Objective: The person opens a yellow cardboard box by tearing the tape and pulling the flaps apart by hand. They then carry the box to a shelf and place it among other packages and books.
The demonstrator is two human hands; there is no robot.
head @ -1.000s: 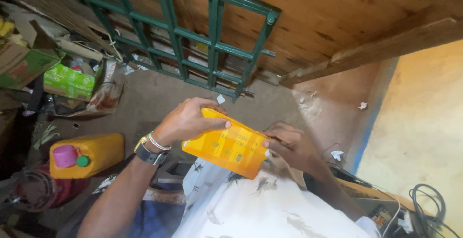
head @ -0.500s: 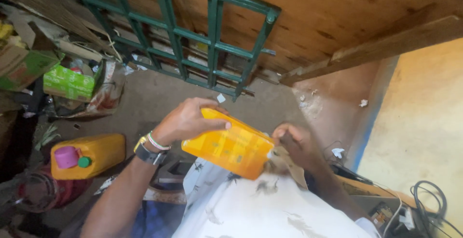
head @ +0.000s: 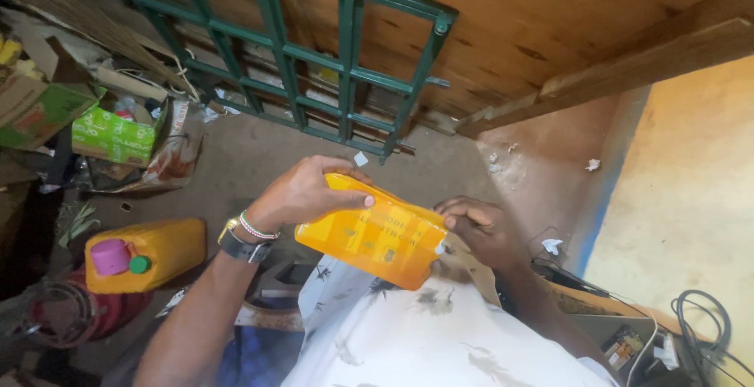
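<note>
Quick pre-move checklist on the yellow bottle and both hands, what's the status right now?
1. Left hand grips the yellow bottle from above: ok.
2. Right hand at the bottle's right end, fingertips touching: ok.
3. Bottle cap on or off: cannot tell, that end is hidden by the hand.
4. Bottle held over the white cloth, not the floor: ok.
5. Bottle contents level: cannot tell.
6. Yellow jerrycan apart from the hands, lying on the floor: ok.

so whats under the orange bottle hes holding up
Below the orange bottle lies white patterned cloth, with brown cardboard near the right hand. The left hand grips its top. Anything beneath the cloth is hidden.
</note>
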